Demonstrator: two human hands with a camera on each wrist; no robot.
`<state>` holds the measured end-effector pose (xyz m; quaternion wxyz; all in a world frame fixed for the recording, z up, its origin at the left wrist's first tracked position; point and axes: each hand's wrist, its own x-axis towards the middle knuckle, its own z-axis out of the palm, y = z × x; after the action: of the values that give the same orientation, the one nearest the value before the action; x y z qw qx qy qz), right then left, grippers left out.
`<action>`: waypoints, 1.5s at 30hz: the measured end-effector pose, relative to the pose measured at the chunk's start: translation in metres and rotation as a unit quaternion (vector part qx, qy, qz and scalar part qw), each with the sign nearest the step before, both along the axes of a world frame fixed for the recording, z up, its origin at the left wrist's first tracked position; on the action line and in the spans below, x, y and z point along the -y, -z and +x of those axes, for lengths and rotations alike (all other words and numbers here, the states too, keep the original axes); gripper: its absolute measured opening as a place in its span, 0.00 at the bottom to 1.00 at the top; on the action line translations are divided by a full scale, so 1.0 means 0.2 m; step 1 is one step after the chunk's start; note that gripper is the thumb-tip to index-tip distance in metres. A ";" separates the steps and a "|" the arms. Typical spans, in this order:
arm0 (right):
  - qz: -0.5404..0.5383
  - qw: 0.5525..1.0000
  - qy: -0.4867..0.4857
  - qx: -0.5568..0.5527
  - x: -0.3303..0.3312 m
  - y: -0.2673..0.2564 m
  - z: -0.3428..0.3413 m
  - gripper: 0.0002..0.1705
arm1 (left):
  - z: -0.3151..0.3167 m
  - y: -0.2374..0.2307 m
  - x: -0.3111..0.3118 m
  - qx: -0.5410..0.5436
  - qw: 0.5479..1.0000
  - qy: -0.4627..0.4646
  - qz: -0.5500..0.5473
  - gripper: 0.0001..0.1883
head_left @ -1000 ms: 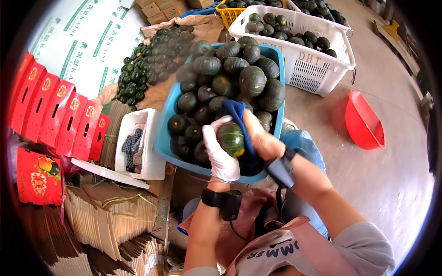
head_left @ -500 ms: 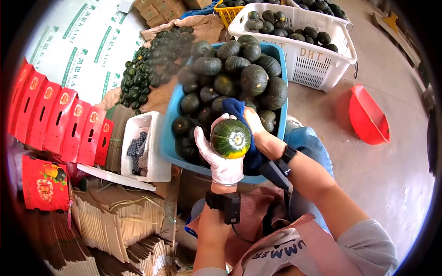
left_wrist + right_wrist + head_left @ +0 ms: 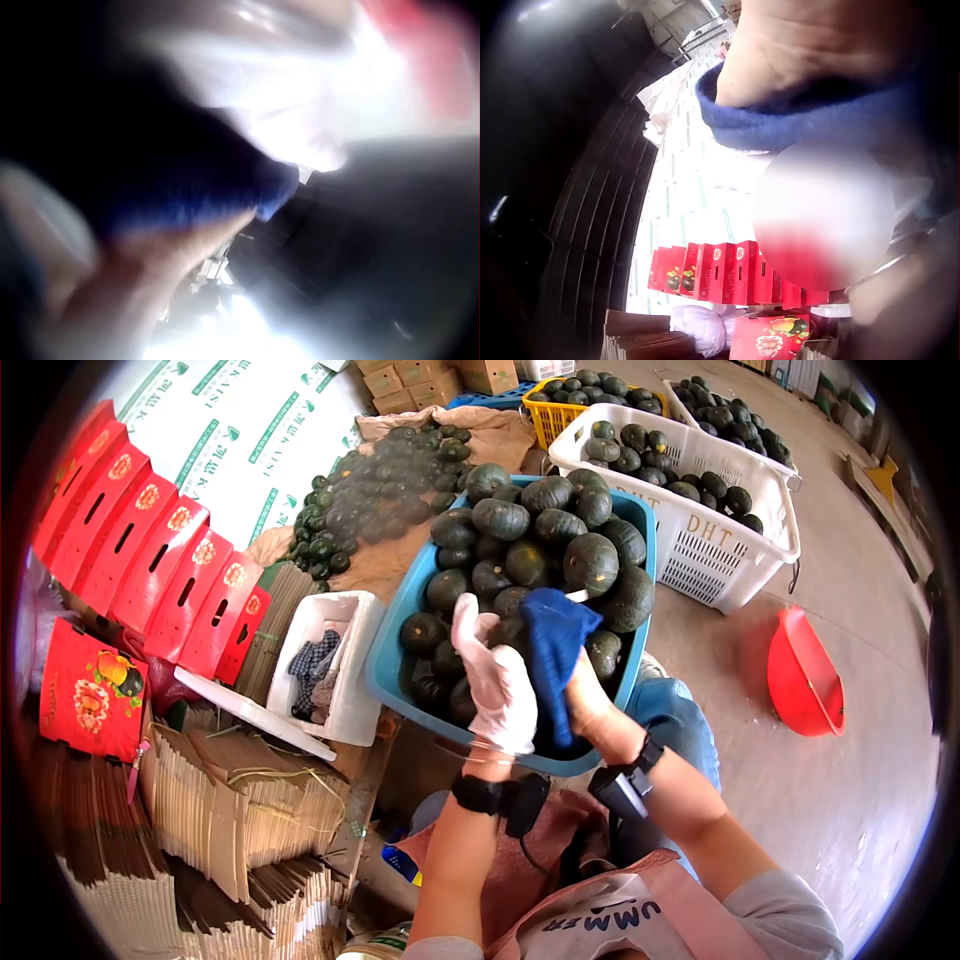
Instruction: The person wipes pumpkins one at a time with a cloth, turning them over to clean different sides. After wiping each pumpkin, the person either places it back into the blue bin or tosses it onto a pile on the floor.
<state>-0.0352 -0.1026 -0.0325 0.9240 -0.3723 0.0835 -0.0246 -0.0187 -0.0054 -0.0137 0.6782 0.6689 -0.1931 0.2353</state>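
Note:
My left hand (image 3: 497,695), in a white glove, is over the near part of a blue tub (image 3: 385,660) full of dark green kabocha squashes (image 3: 590,565). It holds a green kabocha squash (image 3: 513,632), mostly hidden between the glove and a blue cloth (image 3: 555,650). My bare right hand (image 3: 590,705) grips that cloth against the squash's right side, its fingers largely covered by the fabric. Blurred white glove (image 3: 277,112) and blue cloth (image 3: 202,202) fill much of the left wrist view. In the right wrist view, the cloth (image 3: 780,124) wraps below the bare hand (image 3: 810,52).
A white foam box (image 3: 360,670) with rags stands left of the tub, near red cartons (image 3: 170,580) and flattened cardboard (image 3: 240,800). Behind are a white crate (image 3: 690,550) of squashes and more squashes (image 3: 375,500) on brown cloth. A red basin (image 3: 805,675) lies right.
The squash, whose striped, yellow-patched end faced up half a second ago, is now mostly covered. The cloth has come across it, and the left hand has turned. The head view has shifted.

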 end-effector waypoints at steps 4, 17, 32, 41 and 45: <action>0.162 0.984 0.004 -0.067 0.09 -0.05 0.05 0.16 | -0.08 -0.11 0.05 -0.169 0.971 0.116 -0.124 0.44; -0.612 0.781 -0.122 -0.011 0.31 -0.03 0.02 0.23 | -0.07 0.00 -0.12 -0.123 0.937 0.211 0.249 0.35; -0.226 0.961 -0.132 -0.089 0.26 0.03 -0.02 0.18 | 0.06 0.02 -0.12 -0.449 0.784 0.235 -0.359 0.23; -0.086 0.994 -0.051 -0.051 0.35 0.04 0.02 0.25 | 0.92 0.29 -0.01 -0.252 0.902 0.080 0.342 0.22; -0.280 0.943 -0.170 -0.059 0.38 0.12 0.01 0.24 | 0.86 0.37 0.19 -0.290 0.803 -0.023 0.521 0.32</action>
<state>-0.0328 -0.1792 -0.0561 0.7663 -0.6256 0.0635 0.1322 0.1541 -0.0443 -0.0876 0.2467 0.9627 -0.0656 -0.0901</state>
